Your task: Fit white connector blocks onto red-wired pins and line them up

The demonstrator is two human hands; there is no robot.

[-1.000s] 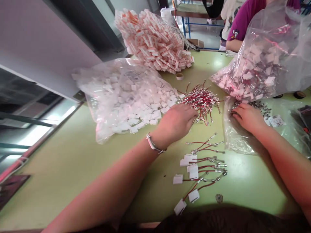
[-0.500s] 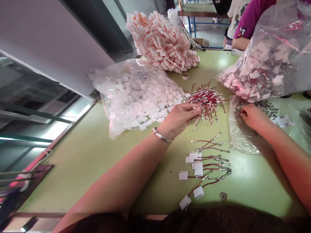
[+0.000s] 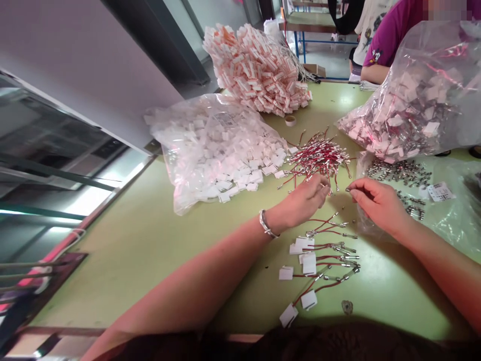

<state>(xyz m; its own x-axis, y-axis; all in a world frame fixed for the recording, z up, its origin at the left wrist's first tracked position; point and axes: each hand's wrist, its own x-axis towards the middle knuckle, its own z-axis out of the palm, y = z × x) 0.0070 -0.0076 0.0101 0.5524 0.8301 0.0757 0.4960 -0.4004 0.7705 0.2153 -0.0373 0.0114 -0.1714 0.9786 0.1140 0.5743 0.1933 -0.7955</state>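
Your right hand has its thumb and first finger pinched on a tiny dark bit. Your left hand has its fingers curled in close together; I can't tell if something small is in them. The two sets of fingers point at each other, near but apart.

Just past your left fingers is the heap of red wires with shiny ends. Closer to you than your fingers, a short row of wires lies on the green counter. Some of those have white caps on the left end. To the right of your right fingers, and a bit past them, lots of metal bits lie on a flat clear bag.

Left of your left fingers and past them, a big bag is full of white caps. Behind the red heap sits a roll of tape. Past your right fingers is a full bag, with a purple sleeve behind it.
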